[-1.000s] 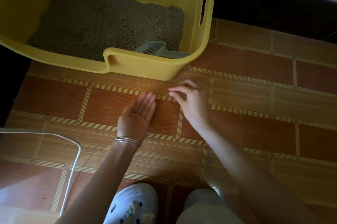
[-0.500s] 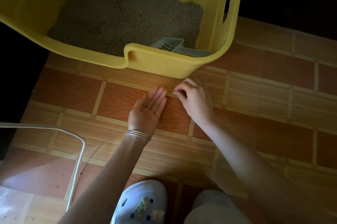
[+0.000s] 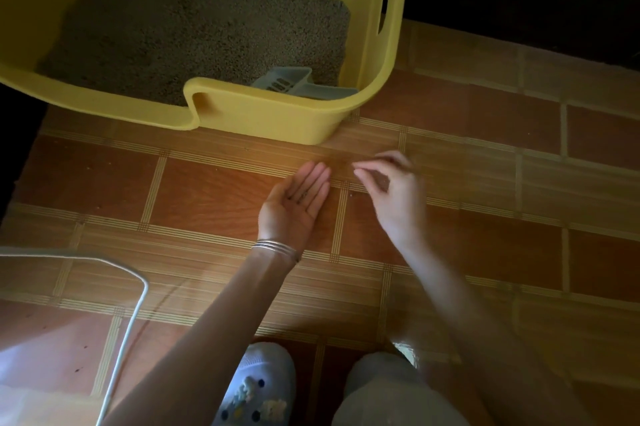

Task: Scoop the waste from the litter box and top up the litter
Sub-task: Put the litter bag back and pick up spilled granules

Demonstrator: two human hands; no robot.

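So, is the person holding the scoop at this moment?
No, the grey scoop lies in the litter box; the left hand and right hand are over the floor.

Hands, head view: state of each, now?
Left hand: open, palm up, few dark grains on it.
Right hand: fingers curled as if pinching, blurred; cannot tell if holding anything.

Yellow litter box [image 3: 263,115]; grey scoop [image 3: 294,83]

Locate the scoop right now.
Head view: the grey scoop lies on the litter in the near-right corner of the yellow litter box, just behind its front wall.
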